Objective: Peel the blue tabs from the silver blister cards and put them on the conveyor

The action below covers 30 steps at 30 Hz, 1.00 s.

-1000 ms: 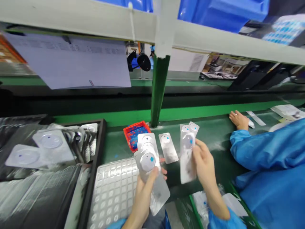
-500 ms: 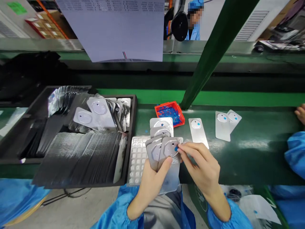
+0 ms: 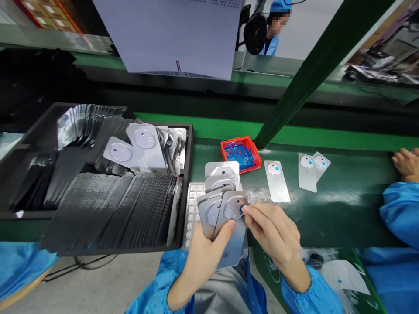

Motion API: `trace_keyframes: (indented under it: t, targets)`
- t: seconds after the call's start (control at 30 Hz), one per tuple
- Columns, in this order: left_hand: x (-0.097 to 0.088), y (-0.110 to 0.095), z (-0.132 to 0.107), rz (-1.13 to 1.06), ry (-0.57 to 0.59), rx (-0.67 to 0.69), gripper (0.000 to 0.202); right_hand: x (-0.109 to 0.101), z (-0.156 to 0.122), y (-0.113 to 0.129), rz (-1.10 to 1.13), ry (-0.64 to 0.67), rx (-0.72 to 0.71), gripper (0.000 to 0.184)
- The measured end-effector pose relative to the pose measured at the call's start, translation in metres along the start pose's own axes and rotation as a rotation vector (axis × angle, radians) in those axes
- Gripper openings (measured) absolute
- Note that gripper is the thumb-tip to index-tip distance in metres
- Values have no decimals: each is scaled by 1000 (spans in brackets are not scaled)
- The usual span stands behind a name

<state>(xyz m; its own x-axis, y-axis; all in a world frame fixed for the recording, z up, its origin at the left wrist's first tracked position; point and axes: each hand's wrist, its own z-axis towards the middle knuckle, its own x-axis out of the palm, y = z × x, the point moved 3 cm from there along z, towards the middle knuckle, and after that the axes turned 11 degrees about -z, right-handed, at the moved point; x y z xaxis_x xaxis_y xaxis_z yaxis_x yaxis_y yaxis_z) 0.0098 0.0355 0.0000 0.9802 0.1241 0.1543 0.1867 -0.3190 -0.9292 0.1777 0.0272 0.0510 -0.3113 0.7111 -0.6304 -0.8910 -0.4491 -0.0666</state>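
Note:
My left hand [image 3: 206, 250] is closed around a fanned stack of silver foil pouches [image 3: 221, 205], each with a raised round blister. My right hand [image 3: 271, 229] pinches a small blue dot [image 3: 241, 209] at the blister of the front pouch, fingertips pressed together. Both hands hover at the near edge of the green belt [image 3: 327, 209]. A red tray of blue dots [image 3: 240, 153] sits just beyond the stack. A single pouch [image 3: 277, 181] and two overlapping pouches [image 3: 310, 170] lie flat on the belt to the right.
A black bin [image 3: 98, 174] on the left holds many stacked pouches. A clear blister tray [image 3: 194, 205] lies under the held stack. A slanted green post [image 3: 301, 83] rises behind the red tray. A co-worker's hand [image 3: 404, 163] and blue sleeve [image 3: 401, 209] are at the right edge.
A second ago my right hand held a pouch apart on the right; that pouch is gone from it and the hand now pinches at the front pouch of the left hand's stack. The view tilted downward.

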Motion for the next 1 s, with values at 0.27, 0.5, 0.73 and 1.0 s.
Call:
trace_keyframes:
  t: [0.27,0.5,0.73,1.0]
  targets:
    - [-3,-10,0,-74,31,40,29,-1,12,5,152,59,183,22]
    - [1,-11,-1,-153,89,144,24,5,10,4,508,153,737,30]
    - [-3,-4,-1,-106,45,218,27,33,1,26,1092,220,1056,10]
    - [-5,-4,-3,-62,27,281,30,42,-4,42,1101,80,1161,14]
